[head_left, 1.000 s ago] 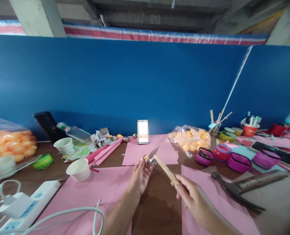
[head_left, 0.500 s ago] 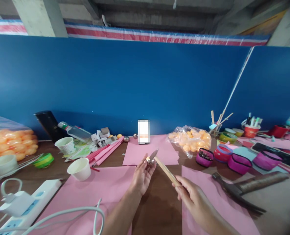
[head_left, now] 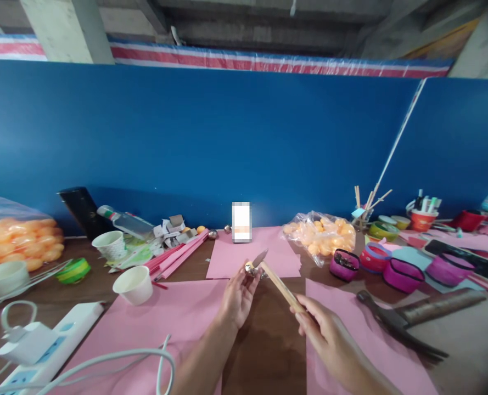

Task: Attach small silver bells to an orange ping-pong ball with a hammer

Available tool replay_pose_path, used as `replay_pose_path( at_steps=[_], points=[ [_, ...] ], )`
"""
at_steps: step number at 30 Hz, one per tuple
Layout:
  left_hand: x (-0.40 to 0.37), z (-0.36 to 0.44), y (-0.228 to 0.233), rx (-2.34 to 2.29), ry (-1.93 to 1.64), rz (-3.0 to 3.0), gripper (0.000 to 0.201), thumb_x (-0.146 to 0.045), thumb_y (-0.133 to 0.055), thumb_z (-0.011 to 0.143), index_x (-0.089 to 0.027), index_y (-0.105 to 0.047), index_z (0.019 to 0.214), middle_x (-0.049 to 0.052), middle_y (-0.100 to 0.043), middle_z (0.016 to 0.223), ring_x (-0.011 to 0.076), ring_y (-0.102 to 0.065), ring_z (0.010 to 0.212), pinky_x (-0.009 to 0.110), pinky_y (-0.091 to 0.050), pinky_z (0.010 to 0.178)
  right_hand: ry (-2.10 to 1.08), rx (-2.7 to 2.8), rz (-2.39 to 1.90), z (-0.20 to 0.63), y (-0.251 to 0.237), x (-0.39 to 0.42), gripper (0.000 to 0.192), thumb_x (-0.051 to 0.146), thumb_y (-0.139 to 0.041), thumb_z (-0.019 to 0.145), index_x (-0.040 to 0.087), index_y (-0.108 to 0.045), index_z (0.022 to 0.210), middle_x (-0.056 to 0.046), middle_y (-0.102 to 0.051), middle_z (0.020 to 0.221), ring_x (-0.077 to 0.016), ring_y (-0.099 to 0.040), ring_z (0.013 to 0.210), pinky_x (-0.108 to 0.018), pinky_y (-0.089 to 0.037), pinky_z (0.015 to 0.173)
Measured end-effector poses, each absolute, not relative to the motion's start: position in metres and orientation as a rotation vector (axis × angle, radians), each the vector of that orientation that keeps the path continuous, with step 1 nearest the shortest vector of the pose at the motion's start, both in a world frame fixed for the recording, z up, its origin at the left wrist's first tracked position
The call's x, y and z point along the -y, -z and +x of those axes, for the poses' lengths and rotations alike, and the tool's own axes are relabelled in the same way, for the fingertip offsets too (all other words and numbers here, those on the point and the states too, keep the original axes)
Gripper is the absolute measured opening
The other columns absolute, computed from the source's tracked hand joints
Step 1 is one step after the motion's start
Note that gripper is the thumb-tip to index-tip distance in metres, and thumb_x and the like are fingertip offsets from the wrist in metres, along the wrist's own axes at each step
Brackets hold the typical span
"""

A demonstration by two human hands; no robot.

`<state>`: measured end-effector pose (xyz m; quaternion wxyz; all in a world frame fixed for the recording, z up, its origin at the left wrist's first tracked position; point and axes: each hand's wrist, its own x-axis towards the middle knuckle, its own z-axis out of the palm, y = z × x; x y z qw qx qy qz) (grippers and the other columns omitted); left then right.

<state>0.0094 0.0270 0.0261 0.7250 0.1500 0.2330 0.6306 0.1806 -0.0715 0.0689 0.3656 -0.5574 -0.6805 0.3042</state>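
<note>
A small shiny metal bit point(head_left: 251, 269) sits pinched in the fingertips of the left hand point(head_left: 237, 296), held up above the worktop point(head_left: 264, 340). The little knife point(head_left: 277, 280) touches it from the right. Its wooden handle slants down and back to the right hand point(head_left: 321, 329), which is closed around the handle's end. A big hammer point(head_left: 404, 321) lies farther right of that hand.

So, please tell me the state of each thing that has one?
left hand: closed on small metal ball
right hand: gripping knife, blade at the ball
paper cup: upright
bottle: lying down
hammer: lying flat, untouched
</note>
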Motion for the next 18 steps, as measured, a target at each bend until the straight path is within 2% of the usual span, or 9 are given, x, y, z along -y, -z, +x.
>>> replay_pose_path(
  at_steps=[5, 10, 18],
  points=[
    [-0.030, 0.008, -0.024, -0.524, -1.421, 0.327, 0.023, -0.008, -0.057, 0.074, -0.013, -0.061, 0.096, 0.008, -0.065, 0.098, 0.0155, -0.062, 0.090, 0.029, -0.047, 0.089, -0.765, 1.802, -1.459, 0.179, -0.071, 0.073, 0.025, 0.033, -0.037, 0.087, 0.021, -0.050, 0.104, -0.002, -0.062, 0.079, -0.0129, -0.058, 0.062, -0.022, -0.047, 0.059],
    [-0.031, 0.008, -0.022, -0.557, -1.439, 0.304, 0.007, -0.007, -0.058, 0.073, -0.009, -0.064, 0.077, 0.007, -0.067, 0.083, 0.0143, -0.063, 0.082, 0.027, -0.050, 0.084, -0.690, 1.822, -1.440, 0.178, -0.061, 0.072, 0.026, 0.030, -0.037, 0.086, 0.022, -0.048, 0.109, -0.003, -0.063, 0.085, -0.0137, -0.059, 0.066, -0.023, -0.048, 0.062],
    [-0.030, 0.006, -0.028, -0.569, -1.446, 0.268, 0.007, -0.007, -0.056, 0.074, -0.008, -0.063, 0.074, 0.007, -0.067, 0.081, 0.0139, -0.063, 0.081, 0.028, -0.050, 0.084, -0.431, 1.839, -1.507, 0.196, -0.063, 0.059, 0.030, 0.025, -0.041, 0.082, 0.022, -0.050, 0.111, -0.006, -0.061, 0.104, -0.0178, -0.059, 0.091, -0.027, -0.047, 0.076]
  ],
)
